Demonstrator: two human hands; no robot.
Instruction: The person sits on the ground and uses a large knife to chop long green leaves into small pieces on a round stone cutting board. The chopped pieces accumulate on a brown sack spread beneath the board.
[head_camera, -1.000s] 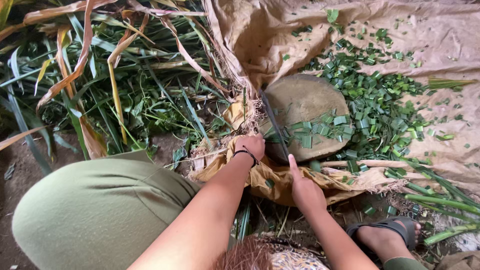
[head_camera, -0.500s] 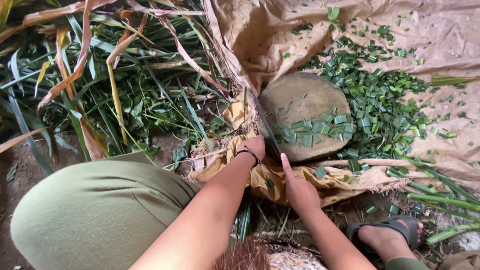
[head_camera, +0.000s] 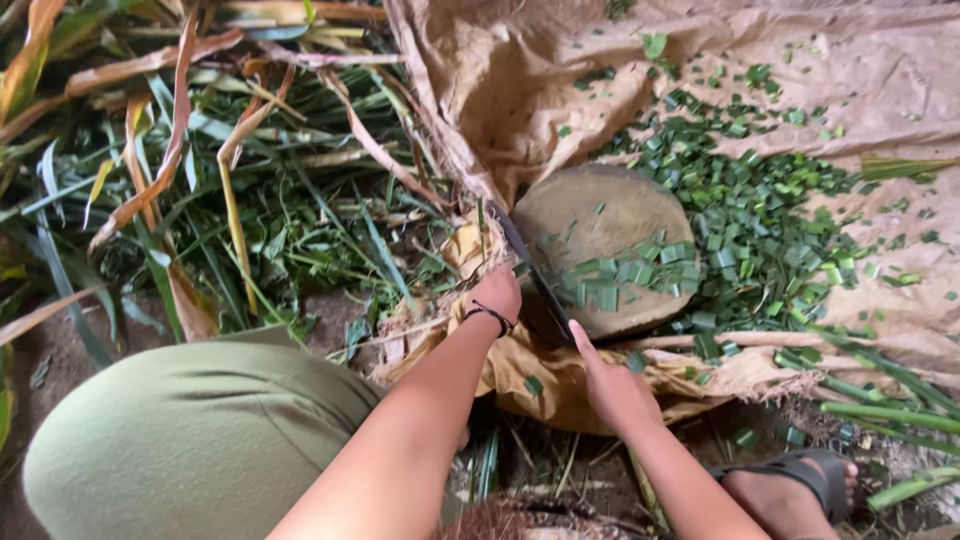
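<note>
Knife (head_camera: 528, 268), dark and long-bladed, lies slanted at the centre of the frame along the left edge of a round wooden block (head_camera: 600, 215) strewn with chopped green leaf pieces (head_camera: 615, 280). Left hand (head_camera: 497, 294) clenches its handle; right hand (head_camera: 612, 385) rests open-fingered just below.

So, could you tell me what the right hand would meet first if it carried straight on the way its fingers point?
The right hand points up-left; its fingertips seem about to touch the dark knife blade by the round wooden block.
</note>
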